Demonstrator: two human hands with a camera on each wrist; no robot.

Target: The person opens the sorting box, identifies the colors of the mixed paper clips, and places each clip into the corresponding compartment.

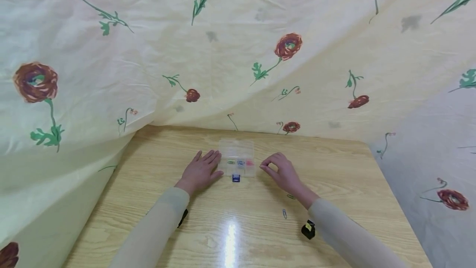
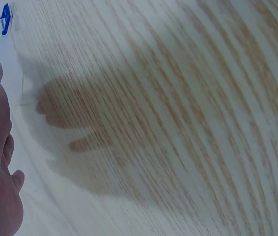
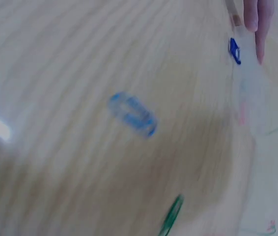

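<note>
A clear plastic box (image 1: 236,149) with its lid raised stands on the table. Its compartments hold green (image 1: 231,162), blue (image 1: 241,163) and pink paper clips (image 1: 249,162); a blue latch (image 1: 236,178) sticks out in front. My left hand (image 1: 201,172), fingers straight, rests at the box's left edge, thumb by the front corner. Just right of the box is my right hand (image 1: 284,175), thumb and forefinger bent with tips close together; whether anything sits between them is too small to tell. Near it lie a loose green paper clip (image 3: 171,216) and a blue one (image 3: 134,115).
A flowered cloth (image 1: 223,53) hangs behind the table and down both sides. Black wrist cameras show beside the left sleeve (image 1: 156,226) and the right sleeve (image 1: 342,226). Light glares on the wooden table (image 1: 208,210) in front of the box.
</note>
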